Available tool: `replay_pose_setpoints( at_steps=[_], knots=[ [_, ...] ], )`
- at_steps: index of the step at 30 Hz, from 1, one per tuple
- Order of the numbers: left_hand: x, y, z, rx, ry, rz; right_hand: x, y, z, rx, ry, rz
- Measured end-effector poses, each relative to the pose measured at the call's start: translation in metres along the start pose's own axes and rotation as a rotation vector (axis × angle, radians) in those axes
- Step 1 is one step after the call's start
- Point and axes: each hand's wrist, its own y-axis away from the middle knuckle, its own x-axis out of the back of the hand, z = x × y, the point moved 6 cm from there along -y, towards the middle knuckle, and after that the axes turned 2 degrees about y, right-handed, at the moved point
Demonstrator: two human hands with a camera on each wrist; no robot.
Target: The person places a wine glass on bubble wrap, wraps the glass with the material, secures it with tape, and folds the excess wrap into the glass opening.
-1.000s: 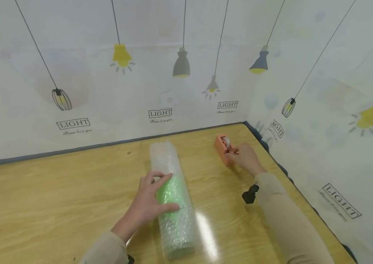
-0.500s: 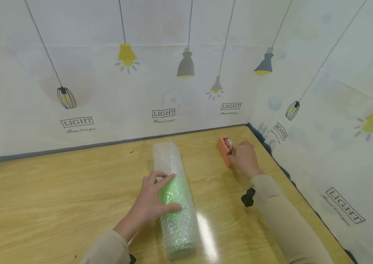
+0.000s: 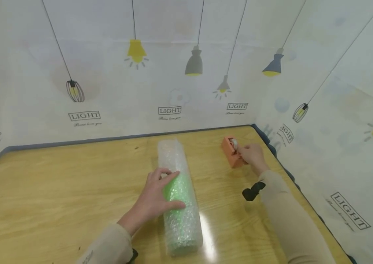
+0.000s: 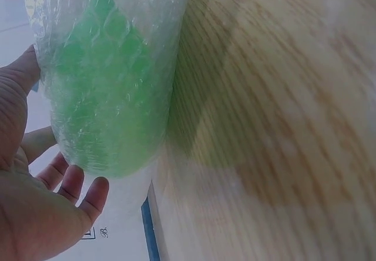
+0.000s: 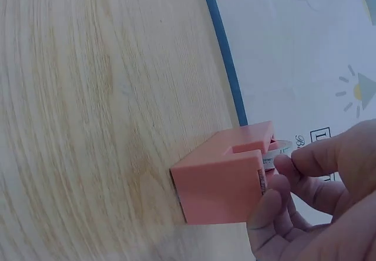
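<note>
A bubble-wrapped roll [image 3: 184, 223] with something green inside lies lengthwise on the table. My left hand [image 3: 151, 198] rests on its left side and top, thumb and forefinger spread along the wrap. The left wrist view shows the green object [image 4: 108, 102] through the film, with the other fingers loosely bent beside it. To the right, my right hand [image 3: 255, 156] is at an orange tape dispenser [image 3: 231, 156]. In the right wrist view, its bent fingers and thumb pinch at the clear tape [image 5: 276, 154] by the dispenser's front; the exact tape end is partly hidden.
A wooden table [image 3: 74, 183] carries these things. Behind it and along the right side stands a white wall covering [image 3: 124, 91] printed with lamps. A dark edging [image 3: 124, 140] runs along the table's far side.
The left hand stays on the wrapped roll. My right hand's fingers have shifted at the tape and dispenser, its wrist turning slightly. The whole head view has drifted a little.
</note>
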Motion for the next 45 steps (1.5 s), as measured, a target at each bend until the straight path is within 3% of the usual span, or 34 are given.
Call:
replay_pose_setpoints(
  at_steps=[9, 14, 30, 34, 38, 45],
  knots=[
    [-0.003, -0.003, 0.001, -0.012, 0.011, -0.013, -0.008, 0.006, 0.022, -0.102, -0.355, 0.02],
    [-0.005, -0.003, 0.002, -0.012, 0.034, -0.033, -0.01, 0.01, 0.035, -0.09, -0.53, 0.013],
    [-0.002, -0.003, -0.001, -0.017, 0.056, -0.052, -0.017, 0.019, 0.051, -0.028, -0.879, -0.019],
    [0.001, -0.001, -0.003, -0.002, 0.045, -0.035, -0.02, 0.018, 0.047, -0.032, -0.859, -0.006],
    [0.003, 0.002, -0.006, 0.018, 0.028, -0.023, -0.023, 0.02, 0.042, -0.061, -0.753, -0.012],
    [0.001, 0.0, -0.005, 0.02, 0.021, -0.019, -0.024, 0.027, 0.041, -0.093, -0.743, -0.099]
  ],
)
